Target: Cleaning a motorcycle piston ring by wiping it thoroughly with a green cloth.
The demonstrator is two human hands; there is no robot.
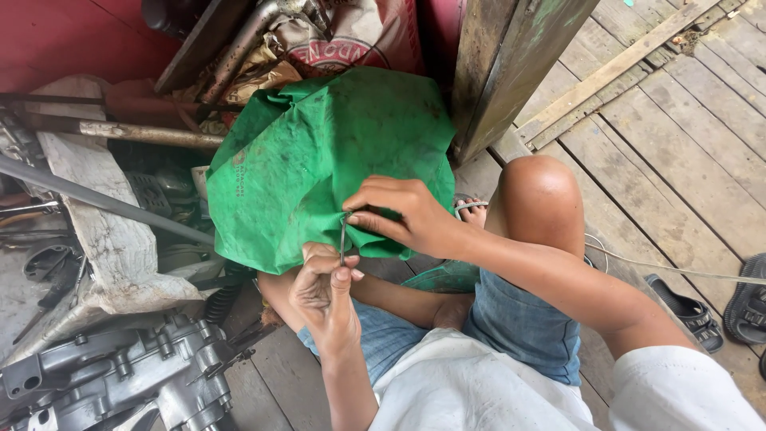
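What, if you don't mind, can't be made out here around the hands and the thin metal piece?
Head view:
- Metal piece: too thin to tell its kind; its lower end is hidden in the left hand.
- Right hand: its fingertips cover the piece's top end.
- Green bag: its contents are hidden by its own cloth.
- Engine casing: cut off by the bottom edge.

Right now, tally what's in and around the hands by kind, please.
Hands: 2, left hand and right hand, both pinching the rod
Thin metal rod: 1
Green bag: 1
Grey engine casing: 1
Black sandals: 2
Total: 7
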